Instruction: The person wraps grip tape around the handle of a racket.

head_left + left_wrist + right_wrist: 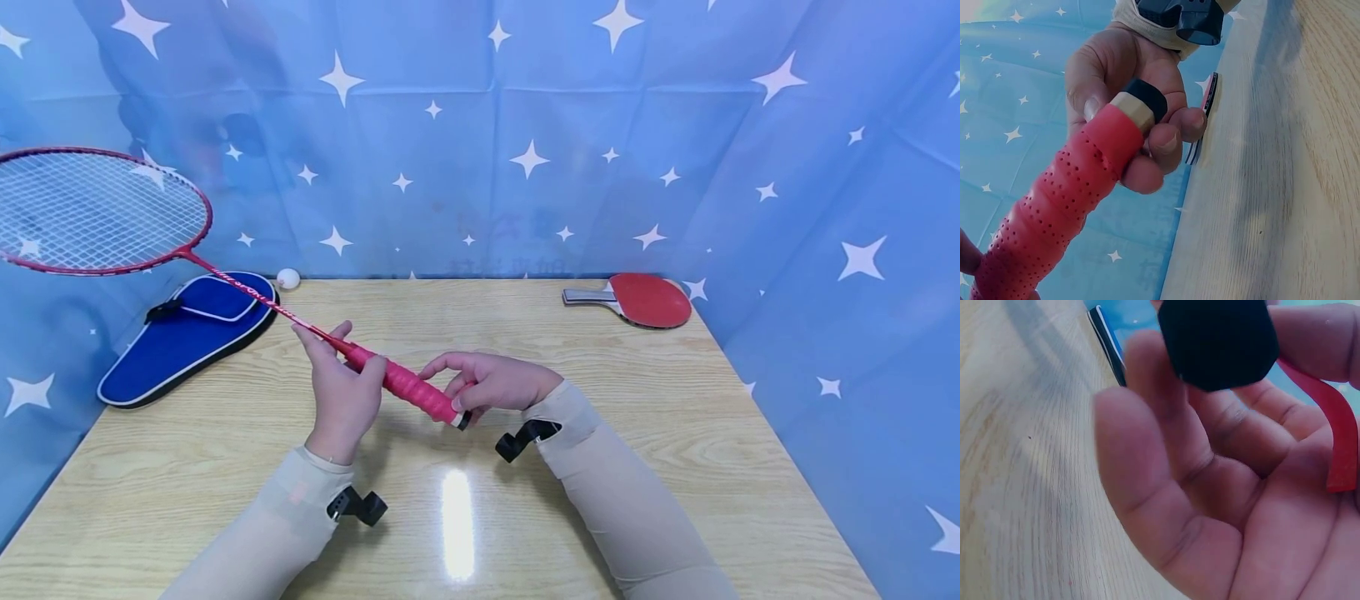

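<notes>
A red badminton racket (246,289) is held above the table, its strung head up at the far left. Pink perforated grip tape (1054,200) winds round the handle, leaving a pale band bare beside the black butt cap (1147,99). My left hand (343,404) holds the upper handle between thumb and fingers. At the butt end, my right hand (506,381) has its thumb on the handle and fingers curled beneath it. A loose red strip (1342,444) hangs by the right palm in the right wrist view.
On the wooden table (675,500), a blue paddle case (187,346) lies at the left with a white ball (288,278) behind it. A red table tennis paddle (651,300) lies at the back right. Blue star-patterned cloth (450,133) hangs behind and along the sides.
</notes>
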{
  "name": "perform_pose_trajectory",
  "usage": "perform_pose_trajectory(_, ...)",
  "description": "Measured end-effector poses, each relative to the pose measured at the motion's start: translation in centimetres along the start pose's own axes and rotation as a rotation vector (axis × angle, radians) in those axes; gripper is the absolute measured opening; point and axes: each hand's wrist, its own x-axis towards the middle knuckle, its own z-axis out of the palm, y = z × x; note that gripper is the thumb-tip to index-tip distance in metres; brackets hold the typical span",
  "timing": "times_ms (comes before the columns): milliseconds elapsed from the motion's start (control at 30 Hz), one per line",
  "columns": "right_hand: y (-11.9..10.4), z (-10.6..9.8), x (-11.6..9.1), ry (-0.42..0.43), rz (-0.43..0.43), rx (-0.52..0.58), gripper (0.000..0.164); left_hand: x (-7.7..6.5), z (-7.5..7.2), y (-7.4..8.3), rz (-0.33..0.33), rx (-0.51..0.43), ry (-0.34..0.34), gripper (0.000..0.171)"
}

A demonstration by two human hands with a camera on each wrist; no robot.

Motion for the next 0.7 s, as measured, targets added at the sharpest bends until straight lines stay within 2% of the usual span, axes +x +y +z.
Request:
perform_pose_trajectory(200, -0.07, 0.05, -0.08, 0.001, -0.002, -0.005, 0.057, -0.03, 0.06, -0.14, -0.011, -0.003, 0.001, 0.133)
perform_pose_trajectory(433, -0.11, -0.01, -0.12, -0.017, -0.038, -0.017, 0.057, 0.12, 0.15, -0.36, -0.028, 0.049, 0.007, 0.137)
perform_pose_trajectory(700, 0.01, -0.08, -0.05, 0.036, -0.015, -0.056, 0.047, 0.15, 0.13, -0.24, -0.026, 0.032, 0.021, 0.136)
